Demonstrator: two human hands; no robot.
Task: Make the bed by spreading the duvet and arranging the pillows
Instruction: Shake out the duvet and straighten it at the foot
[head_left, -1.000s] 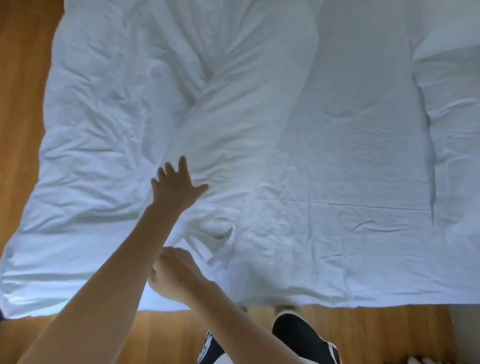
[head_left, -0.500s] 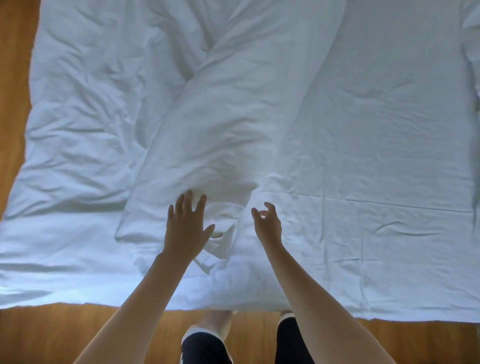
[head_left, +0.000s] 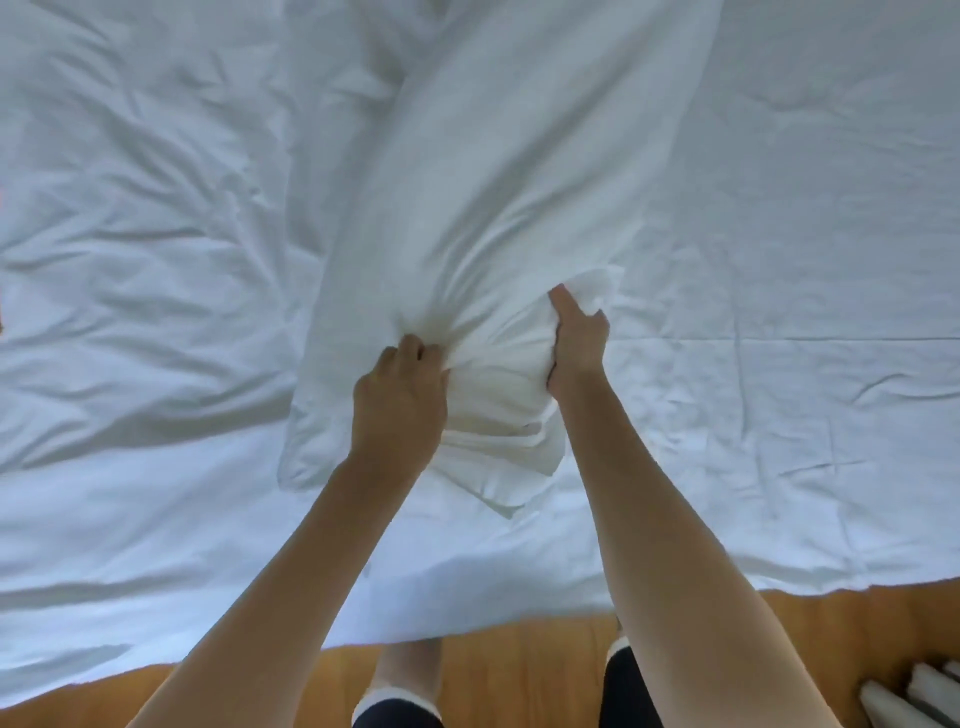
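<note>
A white duvet (head_left: 156, 234) lies crumpled over the left part of the bed, with a long folded ridge (head_left: 493, 182) running from the top middle down to the near edge. My left hand (head_left: 400, 405) grips a bunch of that ridge's near end. My right hand (head_left: 576, 343) grips the same bunched end from its right side, thumb on top. The flatter white sheet (head_left: 805, 234) covers the right part of the bed. No pillow shows in view.
Wooden floor (head_left: 519, 670) runs along the near edge of the bed, where my legs stand. A white ribbed object (head_left: 914, 701) sits at the bottom right corner.
Both hands were open over the ridge's near end; now each has closed on the bunched fabric. The view has moved closer to the bed.
</note>
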